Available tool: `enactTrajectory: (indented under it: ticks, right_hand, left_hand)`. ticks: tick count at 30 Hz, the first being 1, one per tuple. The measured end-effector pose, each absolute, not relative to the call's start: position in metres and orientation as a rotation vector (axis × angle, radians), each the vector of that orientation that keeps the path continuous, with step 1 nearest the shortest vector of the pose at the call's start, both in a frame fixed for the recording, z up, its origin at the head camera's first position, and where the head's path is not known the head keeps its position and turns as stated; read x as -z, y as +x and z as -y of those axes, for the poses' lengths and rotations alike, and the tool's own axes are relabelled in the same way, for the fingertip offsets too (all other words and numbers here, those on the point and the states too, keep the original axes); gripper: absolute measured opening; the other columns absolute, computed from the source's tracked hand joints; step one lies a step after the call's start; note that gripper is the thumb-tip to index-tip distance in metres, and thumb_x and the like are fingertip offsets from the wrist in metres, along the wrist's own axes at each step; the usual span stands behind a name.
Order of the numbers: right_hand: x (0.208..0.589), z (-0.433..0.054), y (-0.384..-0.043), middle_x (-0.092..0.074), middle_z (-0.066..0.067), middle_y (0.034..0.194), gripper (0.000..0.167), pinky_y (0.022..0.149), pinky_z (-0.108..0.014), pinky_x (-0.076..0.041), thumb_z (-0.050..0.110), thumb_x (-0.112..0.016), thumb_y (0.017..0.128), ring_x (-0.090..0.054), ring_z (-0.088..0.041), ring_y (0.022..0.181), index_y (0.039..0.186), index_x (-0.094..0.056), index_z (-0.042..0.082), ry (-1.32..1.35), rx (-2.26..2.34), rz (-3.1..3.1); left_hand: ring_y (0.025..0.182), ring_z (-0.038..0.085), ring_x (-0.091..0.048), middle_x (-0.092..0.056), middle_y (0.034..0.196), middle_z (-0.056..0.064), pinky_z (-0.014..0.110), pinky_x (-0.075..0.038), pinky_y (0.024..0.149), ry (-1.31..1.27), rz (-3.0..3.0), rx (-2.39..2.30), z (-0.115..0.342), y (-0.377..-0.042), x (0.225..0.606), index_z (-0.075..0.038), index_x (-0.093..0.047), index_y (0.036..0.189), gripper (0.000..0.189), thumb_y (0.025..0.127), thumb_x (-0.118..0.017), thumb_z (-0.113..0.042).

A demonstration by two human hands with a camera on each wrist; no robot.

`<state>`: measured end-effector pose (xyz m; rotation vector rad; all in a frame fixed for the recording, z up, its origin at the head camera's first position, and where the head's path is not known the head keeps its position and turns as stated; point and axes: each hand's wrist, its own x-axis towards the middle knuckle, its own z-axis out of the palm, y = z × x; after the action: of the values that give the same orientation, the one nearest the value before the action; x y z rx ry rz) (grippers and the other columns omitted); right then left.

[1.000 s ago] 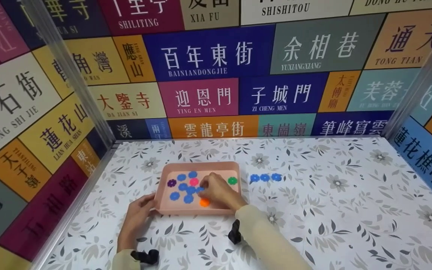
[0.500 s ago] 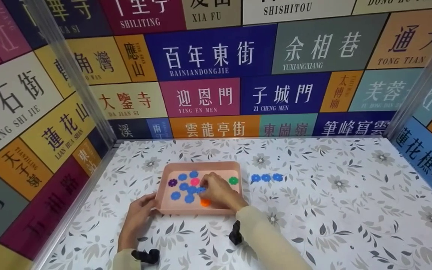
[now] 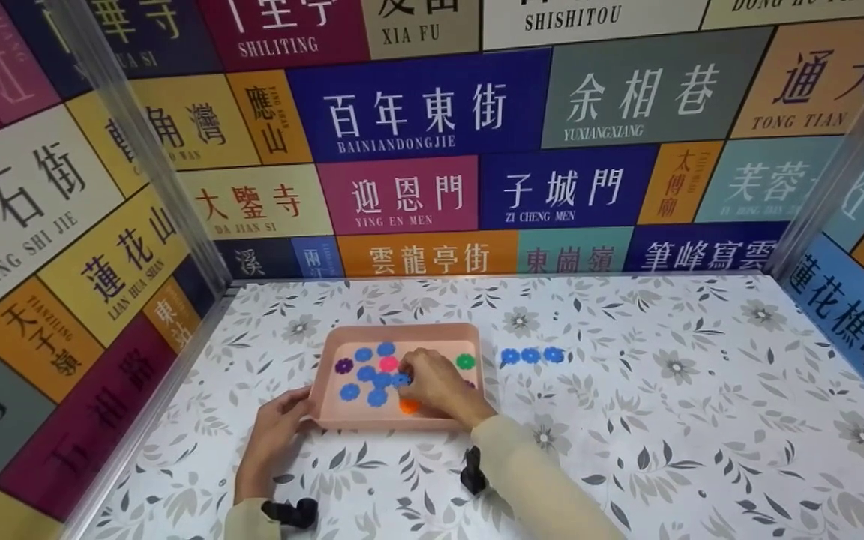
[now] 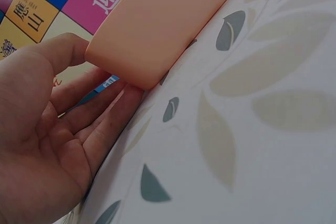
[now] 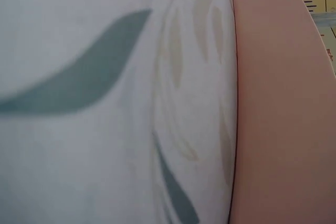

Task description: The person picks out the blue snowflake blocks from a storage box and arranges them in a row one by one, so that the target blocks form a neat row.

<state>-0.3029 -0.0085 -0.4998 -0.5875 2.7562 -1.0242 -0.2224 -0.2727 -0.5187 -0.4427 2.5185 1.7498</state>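
Note:
A shallow pink tray (image 3: 353,418) holds several small blue flower-shaped pieces (image 3: 377,397). Purple (image 3: 344,366), pink (image 3: 388,364), green (image 3: 465,361) and orange (image 3: 408,406) pieces lie among them. My left hand (image 4: 58,114) holds the tray's near left corner, thumb on the upper edge and fingertips low against the wall. Reaching over the near right side, my right hand (image 3: 436,382) pinches a blue flower-shaped piece (image 3: 401,380) inside the tray, partly hidden by the fingers. The right wrist view shows the tray's outer wall (image 5: 283,103) but no hand.
To the right of the tray, 3 blue flower-shaped pieces (image 3: 530,355) lie in a row on the leaf-patterned table (image 3: 664,420). Panels with printed street names (image 3: 417,105) stand behind and at both sides. Clear corner posts (image 3: 814,187) rise at the table's back corners.
My right fingertips have drawn back slightly, and the blue piece now shows more clearly at them. The left hand, tray and row of pieces stay put.

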Motion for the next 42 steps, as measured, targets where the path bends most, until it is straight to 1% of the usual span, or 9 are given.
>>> enactTrajectory:
  ticks: [6, 14, 21, 27, 34, 37, 42]
  right_hand:
    - [0.5, 0.01, -0.301, -0.067, -0.005, 0.106, 0.035, 0.091, -0.033, -0.059, 0.019, -0.078, 0.082, -0.062, -0.016, 0.091, 0.113, -0.073, 0.005, -0.608, 0.996, -2.787]
    - [0.5, 0.009, -0.301, -0.068, -0.005, 0.105, 0.036, 0.09, -0.031, -0.059, 0.021, -0.08, 0.082, -0.062, -0.015, 0.09, 0.114, -0.074, 0.006, -0.61, 1.011, -2.82]
    - [0.496, 0.002, -0.299, -0.069, -0.008, 0.102, 0.035, 0.087, -0.034, -0.059, 0.026, -0.08, 0.082, -0.064, -0.018, 0.09, 0.108, -0.075, 0.003, -0.687, 1.04, -2.878]
    - [0.488, -0.005, -0.299, -0.068, -0.006, 0.106, 0.035, 0.086, -0.034, -0.058, 0.028, -0.08, 0.082, -0.063, -0.019, 0.092, 0.108, -0.075, 0.005, -0.632, 1.054, -2.875]
    - [0.473, -0.022, -0.303, -0.073, -0.008, 0.107, 0.034, 0.091, -0.037, -0.058, 0.024, -0.081, 0.082, -0.066, -0.02, 0.096, 0.109, -0.074, 0.004, -0.67, 1.037, -2.943]
    - [0.466, -0.03, -0.306, -0.074, -0.009, 0.104, 0.031, 0.089, -0.036, -0.059, 0.021, -0.081, 0.082, -0.067, -0.02, 0.094, 0.107, -0.075, 0.004, -0.716, 1.048, -2.973]
    - [0.458, -0.046, -0.309, -0.069, -0.01, 0.099, 0.026, 0.078, -0.032, -0.06, 0.016, -0.079, 0.081, -0.065, -0.02, 0.086, 0.104, -0.076, 0.004, -0.728, 1.078, -3.009]
  left_hand:
    - [0.13, 0.032, -0.057, -0.054, 0.147, 0.02, 0.042, -0.054, 0.104, -0.431, -2.519, -1.753, 0.273, -0.223, 0.52, -0.003, -0.052, 0.143, 0.046, 0.1, -0.054, -0.019]
    - [0.129, 0.03, -0.057, -0.055, 0.147, 0.018, 0.041, -0.054, 0.104, -0.432, -2.503, -1.777, 0.273, -0.223, 0.519, -0.005, -0.053, 0.143, 0.046, 0.1, -0.053, -0.021]
    - [0.126, 0.032, -0.06, -0.058, 0.142, 0.022, 0.041, -0.056, 0.101, -0.364, -2.548, -1.799, 0.273, -0.221, 0.519, -0.001, -0.054, 0.141, 0.045, 0.1, -0.054, -0.017]
    - [0.126, 0.03, -0.06, -0.057, 0.143, 0.019, 0.039, -0.056, 0.101, -0.387, -2.524, -1.804, 0.273, -0.221, 0.52, -0.003, -0.055, 0.141, 0.045, 0.099, -0.056, -0.019]
    - [0.125, 0.029, -0.061, -0.057, 0.143, 0.019, 0.037, -0.057, 0.099, -0.386, -2.5, -1.831, 0.273, -0.222, 0.52, -0.003, -0.055, 0.141, 0.044, 0.1, -0.056, -0.019]
    - [0.123, 0.029, -0.062, -0.057, 0.143, 0.02, 0.037, -0.058, 0.097, -0.381, -2.491, -1.85, 0.273, -0.221, 0.518, -0.002, -0.055, 0.141, 0.043, 0.101, -0.055, -0.019]
    - [0.126, 0.032, -0.059, -0.055, 0.145, 0.023, 0.038, -0.057, 0.1, -0.36, -2.496, -1.844, 0.274, -0.219, 0.519, 0.0, -0.053, 0.142, 0.044, 0.101, -0.054, -0.018]
